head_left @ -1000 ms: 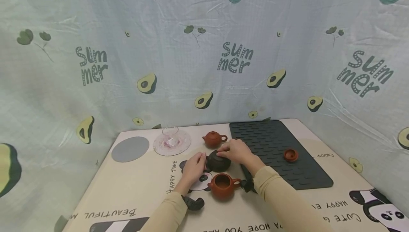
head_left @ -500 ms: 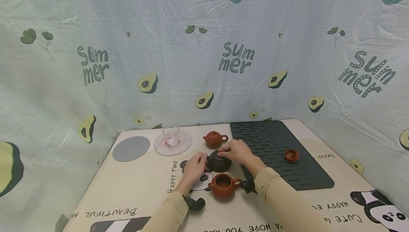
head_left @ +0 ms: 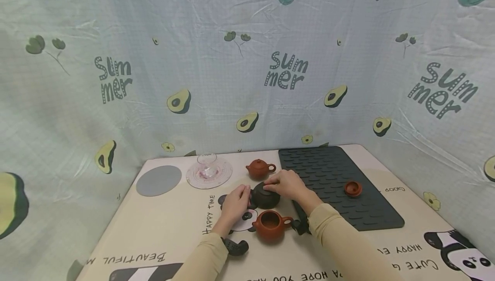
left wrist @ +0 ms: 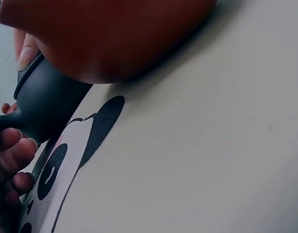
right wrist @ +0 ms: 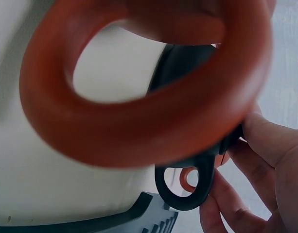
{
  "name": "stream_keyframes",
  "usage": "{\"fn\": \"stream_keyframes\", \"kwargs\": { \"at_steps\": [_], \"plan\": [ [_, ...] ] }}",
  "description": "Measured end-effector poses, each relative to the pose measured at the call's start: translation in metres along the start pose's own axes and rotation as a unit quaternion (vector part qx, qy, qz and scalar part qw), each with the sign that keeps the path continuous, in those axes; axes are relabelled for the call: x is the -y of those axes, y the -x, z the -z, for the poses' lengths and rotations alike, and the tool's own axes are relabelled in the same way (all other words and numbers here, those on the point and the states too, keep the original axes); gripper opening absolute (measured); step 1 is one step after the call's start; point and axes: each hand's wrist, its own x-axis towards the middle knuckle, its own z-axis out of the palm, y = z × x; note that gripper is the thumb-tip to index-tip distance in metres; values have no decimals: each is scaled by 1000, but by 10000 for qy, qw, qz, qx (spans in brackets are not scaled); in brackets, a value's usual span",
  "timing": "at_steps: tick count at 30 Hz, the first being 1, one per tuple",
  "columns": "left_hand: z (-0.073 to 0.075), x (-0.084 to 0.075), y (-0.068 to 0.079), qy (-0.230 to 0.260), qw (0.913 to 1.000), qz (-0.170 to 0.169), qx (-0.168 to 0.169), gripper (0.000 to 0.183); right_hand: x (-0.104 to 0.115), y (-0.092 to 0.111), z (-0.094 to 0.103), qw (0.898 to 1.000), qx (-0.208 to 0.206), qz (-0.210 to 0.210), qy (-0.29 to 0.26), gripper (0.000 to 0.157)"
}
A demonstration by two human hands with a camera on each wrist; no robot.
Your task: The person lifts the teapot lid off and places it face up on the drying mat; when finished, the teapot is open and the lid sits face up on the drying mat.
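Observation:
A dark green-black teapot (head_left: 266,197) stands mid-table between both hands in the head view. My left hand (head_left: 235,203) pinches its spout (left wrist: 8,118), with curled fingers (left wrist: 17,158) below it in the left wrist view. From above, my right hand (head_left: 287,183) holds the lid at the teapot's top, and its thumb (left wrist: 27,56) lies at the lid's edge. The dark looped handle (right wrist: 183,203) hangs free of the fingers. Closer to me, an open red clay teapot (head_left: 270,233) sits without a lid, its handle (right wrist: 139,133) large in the right wrist view.
Behind the dark teapot is a lidded red teapot (head_left: 258,169). A small red clay piece (head_left: 352,189) lies on the ridged dark mat (head_left: 375,212) to the right. At back left, a glass cup (head_left: 207,166) stands on a clear saucer (head_left: 193,180), beside a grey disc (head_left: 158,181).

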Motion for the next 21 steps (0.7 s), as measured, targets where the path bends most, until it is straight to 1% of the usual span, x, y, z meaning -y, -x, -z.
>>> {"fn": "stream_keyframes", "kwargs": {
  "at_steps": [3, 10, 17, 21],
  "plan": [
    [-2, -1, -2, 0, 10000, 11, -8, 34, -2, -2, 1, 10000, -13, -2, -22, 19],
    [-6, -2, -7, -6, 10000, 38, -49, 35, -6, -4, 4, 9998, 6, -155, -123, 20],
    [-11, -3, -11, 16, 9999, 35, -153, 35, -13, -6, 4, 9994, -81, -162, -300, 18],
    [-12, -1, -12, 26, 9998, 60, -210, 35, -14, -8, 5, 9992, -28, -102, -394, 16]
  ]
}}
